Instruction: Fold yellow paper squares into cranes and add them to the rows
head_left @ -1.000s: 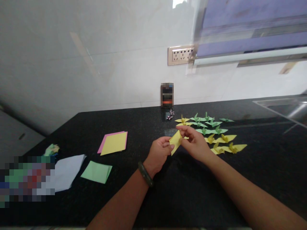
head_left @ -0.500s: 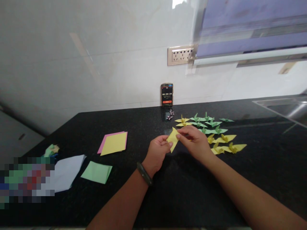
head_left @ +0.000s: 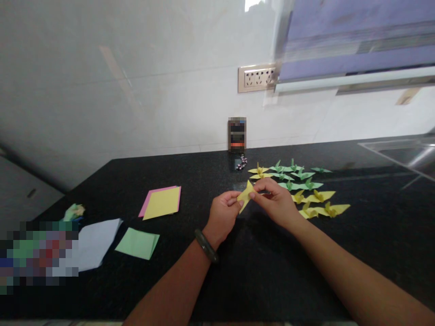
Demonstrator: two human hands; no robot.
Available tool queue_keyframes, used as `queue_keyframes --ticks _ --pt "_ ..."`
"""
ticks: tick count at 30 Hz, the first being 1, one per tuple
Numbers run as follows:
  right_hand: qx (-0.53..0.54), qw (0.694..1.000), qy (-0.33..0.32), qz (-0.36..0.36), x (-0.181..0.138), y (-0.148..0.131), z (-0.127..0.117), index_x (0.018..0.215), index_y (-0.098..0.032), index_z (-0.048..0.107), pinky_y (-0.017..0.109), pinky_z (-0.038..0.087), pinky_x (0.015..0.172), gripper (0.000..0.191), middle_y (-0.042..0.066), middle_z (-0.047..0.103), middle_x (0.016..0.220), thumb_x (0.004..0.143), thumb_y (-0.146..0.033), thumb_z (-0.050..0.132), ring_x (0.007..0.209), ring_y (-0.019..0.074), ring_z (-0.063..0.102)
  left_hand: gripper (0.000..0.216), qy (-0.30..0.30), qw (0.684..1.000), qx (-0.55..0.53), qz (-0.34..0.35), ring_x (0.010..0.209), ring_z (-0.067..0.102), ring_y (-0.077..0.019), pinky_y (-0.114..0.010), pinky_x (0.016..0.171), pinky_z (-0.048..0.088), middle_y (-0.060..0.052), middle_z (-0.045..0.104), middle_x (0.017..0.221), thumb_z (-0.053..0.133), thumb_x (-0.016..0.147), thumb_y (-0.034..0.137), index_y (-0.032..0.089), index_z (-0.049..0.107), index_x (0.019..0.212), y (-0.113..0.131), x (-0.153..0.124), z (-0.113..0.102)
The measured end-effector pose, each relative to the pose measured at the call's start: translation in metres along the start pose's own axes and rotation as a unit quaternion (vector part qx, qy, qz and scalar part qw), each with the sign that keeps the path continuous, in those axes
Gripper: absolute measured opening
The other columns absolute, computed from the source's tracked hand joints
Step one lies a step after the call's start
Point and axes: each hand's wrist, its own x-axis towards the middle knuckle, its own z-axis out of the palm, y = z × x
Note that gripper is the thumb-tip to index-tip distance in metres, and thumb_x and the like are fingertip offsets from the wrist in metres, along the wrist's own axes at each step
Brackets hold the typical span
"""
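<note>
A small piece of folded yellow paper is held above the dark counter between both hands. My left hand, with a dark bangle at the wrist, pinches its left edge between thumb and fingers. On the other side my right hand grips the upper right part, thumb in front. Just beyond and beside the right hand stand several yellow paper cranes and several green paper cranes in rows. The right hand partly hides some of the yellow ones.
Yellow square paper lies over a pink sheet at left. Nearer are folded green paper and white paper. A blurred-out phone leans on the wall behind a beaded strap. A sink is at far right.
The yellow paper now looks narrower, its lower part drawn in or turned between the fingers. Both hands stay in nearly the same place.
</note>
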Motion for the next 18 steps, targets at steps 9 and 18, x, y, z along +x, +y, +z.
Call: queue_keyframes --ticks 9,18 --pt "-0.016 0.991 -0.079 -0.103 -0.0009 -0.0092 -0.0047 0.085 -0.024 0.065 0.032 0.048 0.069 0.011 0.006 0.051 0.094 0.074 -0.021 0.063 0.090 0.0188 0.052 0.023 -0.016 0.997 -0.075 -0.030 0.056 0.051 -0.0075 -0.019 0.052 0.035 -0.002 0.063 0.068 0.069 0.062 0.021 0.012 0.062 0.082 0.0008 0.0023 -0.0029" --pt "-0.060 0.976 -0.109 -0.179 -0.0027 -0.0029 -0.0034 0.096 -0.029 0.067 0.036 0.044 0.080 0.023 0.007 0.052 0.105 0.081 -0.017 0.054 0.096 0.0188 0.051 0.029 -0.018 0.996 -0.084 -0.026 0.052 0.050 -0.0070 -0.020 0.053 0.037 -0.002 0.064 0.064 0.073 0.058 0.023 0.011 0.065 0.083 0.0067 -0.0014 0.0015"
